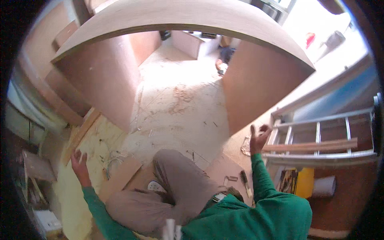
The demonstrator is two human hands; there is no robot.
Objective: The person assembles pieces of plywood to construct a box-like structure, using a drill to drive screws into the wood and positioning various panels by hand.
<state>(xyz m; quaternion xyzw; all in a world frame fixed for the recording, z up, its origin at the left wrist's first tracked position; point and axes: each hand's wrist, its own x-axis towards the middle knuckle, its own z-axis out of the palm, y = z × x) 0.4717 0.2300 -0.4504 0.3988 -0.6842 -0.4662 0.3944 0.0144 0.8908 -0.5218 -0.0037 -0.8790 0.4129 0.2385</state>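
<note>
Before me stands a large three-sided wooden piece: a broad top panel (176,14), a left side panel (100,76) and a right side panel (266,80). My left hand (80,162) is raised out at the left with its fingers apart, holding nothing. Nearest to it is a long wooden strip (84,130). On the other side, my right hand (260,140) is also empty, fingers spread. It is near the lower edge of the right panel and the end of an aluminium ladder (318,134); I cannot tell if it touches either.
A brush (245,180) lies on a board (224,166) by my right knee. Cable (116,160) and scraps litter the floor. A wooden batten (312,145) rests across the ladder, near a yellow container (305,181). Another person (226,58) is low down beyond the right panel.
</note>
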